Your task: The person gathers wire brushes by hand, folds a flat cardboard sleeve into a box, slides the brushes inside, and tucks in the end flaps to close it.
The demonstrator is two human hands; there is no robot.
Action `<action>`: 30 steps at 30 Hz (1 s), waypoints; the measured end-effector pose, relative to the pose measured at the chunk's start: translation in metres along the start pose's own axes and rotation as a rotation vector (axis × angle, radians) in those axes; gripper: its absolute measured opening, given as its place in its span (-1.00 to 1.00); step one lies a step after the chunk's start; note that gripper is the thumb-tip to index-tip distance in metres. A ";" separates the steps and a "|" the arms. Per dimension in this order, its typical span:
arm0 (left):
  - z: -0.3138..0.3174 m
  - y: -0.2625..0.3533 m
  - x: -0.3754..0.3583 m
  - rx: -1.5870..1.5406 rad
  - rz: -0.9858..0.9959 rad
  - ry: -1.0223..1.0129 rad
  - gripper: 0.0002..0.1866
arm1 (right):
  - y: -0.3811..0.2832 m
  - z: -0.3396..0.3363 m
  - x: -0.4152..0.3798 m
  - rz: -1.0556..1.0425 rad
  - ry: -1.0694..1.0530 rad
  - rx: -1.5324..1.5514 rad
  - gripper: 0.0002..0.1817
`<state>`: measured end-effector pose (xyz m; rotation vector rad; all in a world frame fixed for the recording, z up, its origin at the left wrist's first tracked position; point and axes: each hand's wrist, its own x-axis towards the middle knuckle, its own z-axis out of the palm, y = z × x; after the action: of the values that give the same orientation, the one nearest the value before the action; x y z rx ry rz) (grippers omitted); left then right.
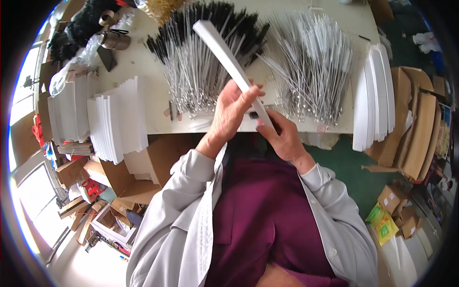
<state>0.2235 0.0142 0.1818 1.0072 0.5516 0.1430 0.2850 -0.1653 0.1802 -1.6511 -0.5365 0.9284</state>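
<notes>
A long, narrow white box (222, 53) slants across the middle of the view, its far end up and to the left over the black-tipped rods. My left hand (234, 107) is closed round its middle, thumb across the top. At the box's near end, my right hand (282, 136) grips it between thumb and fingers. Beyond my hands, a pile of thin rods with black brush-like ends (191, 62) lies on the white table (155, 107). A second pile of thin rods in clear sleeves (313, 67) lies to its right.
White flat boxes (117, 122) are stacked at the table's left edge, and more white boxes (375, 98) at the right edge. A metal cup (114, 40) stands back left. Open cardboard boxes (138, 174) sit below the table, and brown cardboard (416, 129) leans at the right.
</notes>
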 end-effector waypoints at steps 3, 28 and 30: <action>-0.008 0.017 -0.005 0.000 -0.035 -0.024 -0.27 | -0.003 -0.008 -0.005 0.085 -0.027 -0.091 -0.48; -0.057 0.031 -0.092 1.275 0.398 0.157 -0.58 | -0.012 -0.044 0.014 0.452 -0.563 0.377 -0.44; -0.072 0.018 -0.098 1.211 0.245 0.196 -0.62 | -0.012 -0.050 0.015 0.443 -0.608 0.326 -0.43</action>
<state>0.1059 0.0431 0.2037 2.2600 0.6950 0.1190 0.3352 -0.1806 0.1915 -1.1924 -0.3901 1.7712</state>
